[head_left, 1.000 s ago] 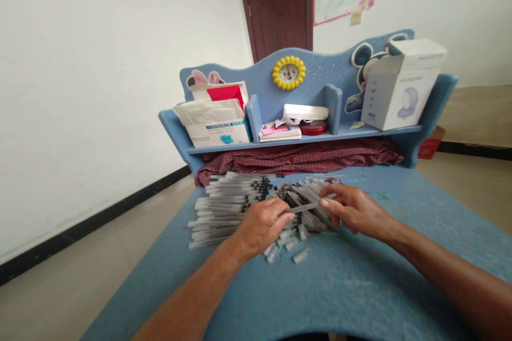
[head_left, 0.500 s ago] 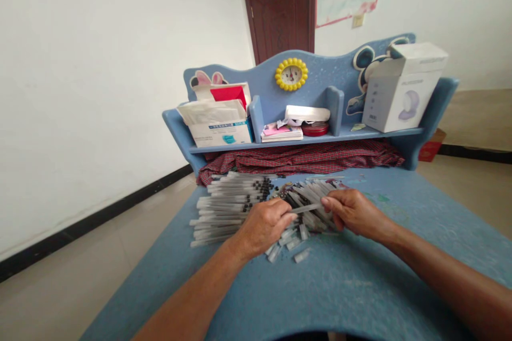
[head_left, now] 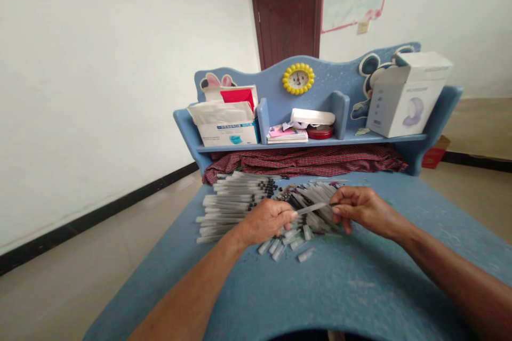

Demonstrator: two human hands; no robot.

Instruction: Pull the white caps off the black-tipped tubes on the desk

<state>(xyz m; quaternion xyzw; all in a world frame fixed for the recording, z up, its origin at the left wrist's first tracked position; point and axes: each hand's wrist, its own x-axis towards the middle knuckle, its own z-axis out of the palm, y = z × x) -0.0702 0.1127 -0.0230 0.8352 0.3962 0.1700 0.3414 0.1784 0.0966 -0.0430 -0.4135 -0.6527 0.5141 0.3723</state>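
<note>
My left hand is closed, thumb and fingers pinching the left end of a translucent pen barrel that slants up to the right. My right hand is closed too, its fingertips pinching a small dark pen part at the barrel's right end. Whether that part sits inside the barrel or only touches it, I cannot tell. Below my hands lies a loose pile of pen parts, partly hidden. Short clear pen caps are scattered at its near side. Left of it, frosted pens with black ends lie stacked in rows.
All this rests on a blue desk. Its back shelf carries a mask box, papers, a red round tin and a white carton. A plaid cloth is bunched underneath. A wall stands at left.
The view has shifted slightly, so the desk appears farther right. My right fingers have moved to the barrel's very end, where the dark part now shows. My left hand keeps its pinch.
</note>
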